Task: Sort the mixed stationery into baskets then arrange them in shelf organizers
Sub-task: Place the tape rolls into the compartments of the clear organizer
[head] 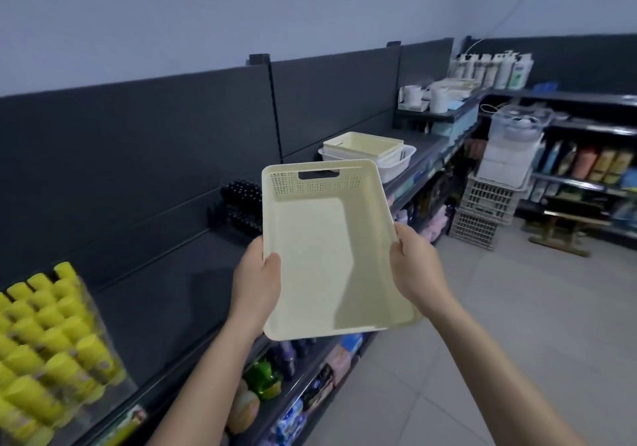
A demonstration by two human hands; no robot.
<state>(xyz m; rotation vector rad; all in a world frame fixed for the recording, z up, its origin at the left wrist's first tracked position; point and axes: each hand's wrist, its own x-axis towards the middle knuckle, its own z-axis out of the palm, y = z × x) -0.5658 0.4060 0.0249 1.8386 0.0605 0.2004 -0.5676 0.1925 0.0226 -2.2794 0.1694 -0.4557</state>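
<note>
I hold an empty cream plastic basket (320, 252) in front of me, tilted so its inside faces me, with a handle slot and perforated wall at its far end. My left hand (256, 280) grips its left rim and my right hand (415, 269) grips its right rim. The basket hangs above the front edge of the dark top shelf (165, 294). Further along that shelf, a second cream basket (363, 144) sits nested in a white basket (396, 163).
A clear box of yellow-capped items (51, 342) stands on the shelf at the left. Black bottles (241, 204) stand behind the held basket. Lower shelves hold packaged goods. Stacked crates (489, 204) stand at the aisle's far end on the tiled floor (517, 325).
</note>
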